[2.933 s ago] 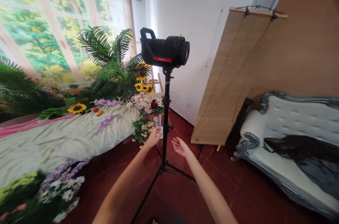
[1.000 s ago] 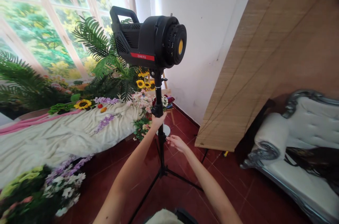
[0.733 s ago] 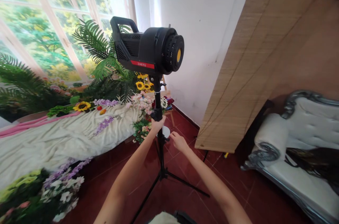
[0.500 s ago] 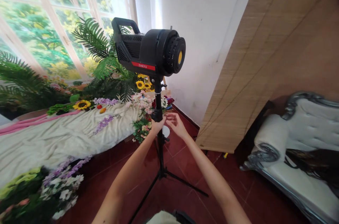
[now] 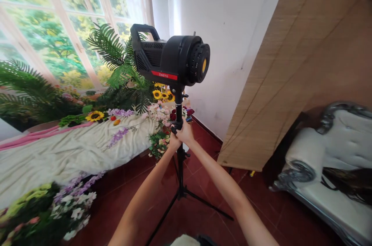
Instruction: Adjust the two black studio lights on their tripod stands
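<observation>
A black studio light [image 5: 174, 60] with a red label and a yellow round front is mounted on top of a black light stand [image 5: 180, 176]. My left hand [image 5: 174, 142] is closed around the stand's pole, just under a collar with a knob. Against the same collar, slightly higher, my right hand [image 5: 185, 131] is closed on the pole from the right side. Its fingers are partly hidden behind the pole and the other hand. The stand is upright, its legs spread on the floor.
Left is a table draped in white cloth [image 5: 81, 149], with artificial flowers [image 5: 77, 199] and palm leaves [image 5: 110, 48] around it. A bamboo blind [image 5: 261, 83] leans at the right, beside a white tufted armchair [image 5: 343, 133]. Dark red tiles [image 5: 209, 203] cover the floor.
My right hand has moved left from beside the pole and closed on it at the collar. The left hand remains around the pole. The view has shifted slightly.
</observation>
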Tool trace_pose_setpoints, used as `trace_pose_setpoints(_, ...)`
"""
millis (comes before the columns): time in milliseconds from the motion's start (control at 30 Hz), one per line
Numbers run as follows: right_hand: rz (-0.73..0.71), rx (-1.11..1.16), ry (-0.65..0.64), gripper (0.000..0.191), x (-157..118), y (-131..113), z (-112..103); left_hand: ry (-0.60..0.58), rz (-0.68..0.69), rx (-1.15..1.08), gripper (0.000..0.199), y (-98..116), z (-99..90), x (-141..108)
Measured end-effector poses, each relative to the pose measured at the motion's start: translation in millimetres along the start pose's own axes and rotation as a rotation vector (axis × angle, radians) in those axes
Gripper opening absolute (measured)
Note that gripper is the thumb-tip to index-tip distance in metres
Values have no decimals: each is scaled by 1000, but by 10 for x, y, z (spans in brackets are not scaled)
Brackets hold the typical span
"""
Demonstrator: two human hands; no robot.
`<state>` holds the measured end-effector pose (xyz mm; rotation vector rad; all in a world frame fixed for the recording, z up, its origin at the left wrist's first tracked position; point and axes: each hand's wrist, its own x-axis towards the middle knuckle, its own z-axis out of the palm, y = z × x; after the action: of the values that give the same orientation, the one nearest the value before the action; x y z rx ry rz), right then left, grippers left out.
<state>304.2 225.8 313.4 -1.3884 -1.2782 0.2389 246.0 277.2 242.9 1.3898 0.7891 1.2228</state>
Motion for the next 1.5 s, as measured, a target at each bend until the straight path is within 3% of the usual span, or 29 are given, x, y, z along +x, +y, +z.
trace_pose_setpoints(167,-63,54,22,28,156,-250,-92,-164,13,175,27,-486,-187,-336)
trace_pose_setpoints(300,-114,61,26,25,193,-330,-133,-193,-68,124,33,-805,-213,-615)
trace_pose_setpoints(433,-56,47,2,24,43,-126,-52,-117,-84,86,36,-930,-168,-710)
trace_pose_setpoints(633,67,89,-7,24,-327,318,129,-82,-69,31,40,-1095,-154,-639)
trace_pose_setpoints(800,154,138,-37,28,-519,582,241,-82,-43,64,28,-1306,-180,-598)
trace_pose_setpoints(1000,171,152,-12,27,-591,691,305,-81,-105,57,24,-1377,-187,-584)
trace_pose_setpoints(1333,188,144,-124,27,-722,864,213,-91,-70,74,18,-1493,-189,-559)
trace_pose_setpoints(1500,189,325,-143,48,-953,970,22,-112,-44,73,20,-1389,-169,-588)
